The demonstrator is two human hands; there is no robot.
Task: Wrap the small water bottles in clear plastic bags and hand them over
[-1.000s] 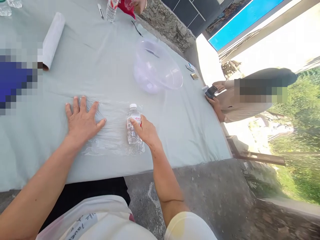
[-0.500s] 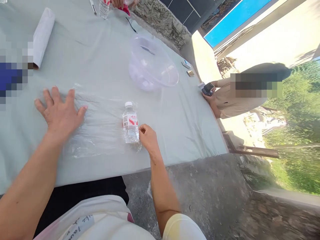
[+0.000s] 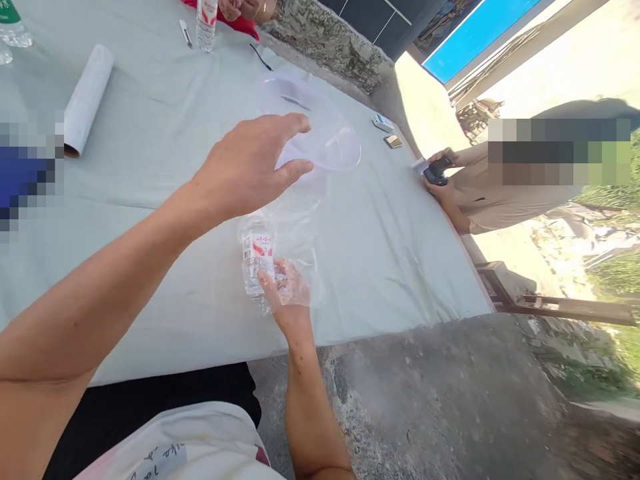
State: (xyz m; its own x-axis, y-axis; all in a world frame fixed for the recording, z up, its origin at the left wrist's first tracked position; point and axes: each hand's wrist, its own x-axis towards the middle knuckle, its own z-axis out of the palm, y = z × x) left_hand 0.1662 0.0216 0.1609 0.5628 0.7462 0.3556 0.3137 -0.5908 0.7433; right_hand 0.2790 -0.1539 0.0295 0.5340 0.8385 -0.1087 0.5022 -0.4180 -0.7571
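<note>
A small clear water bottle (image 3: 257, 250) with a red and white label lies on the table, its upper end pointing away from me. Clear plastic film (image 3: 300, 227) is folded over it and spreads to its right. My right hand (image 3: 287, 290) grips the lower right side of the bottle, with the thumb on top and the fingers partly covered by film. My left hand (image 3: 255, 163) is raised above the film and bottle, fingers stretched out and thumb apart, holding nothing. Behind its fingertips is a clear purplish plastic basin (image 3: 345, 150).
A white roll (image 3: 90, 100) lies at the left on the cloth-covered table (image 3: 165, 253). Another bottle (image 3: 206, 27), a box cutter (image 3: 185, 33) and another person's hands (image 3: 247, 8) are at the far side. At the right a person holds a dark device (image 3: 437, 170).
My left hand has lifted from the flattened film at the left and moved right. The film now covers the bottle and part of my right hand, which has closed on the bottle.
</note>
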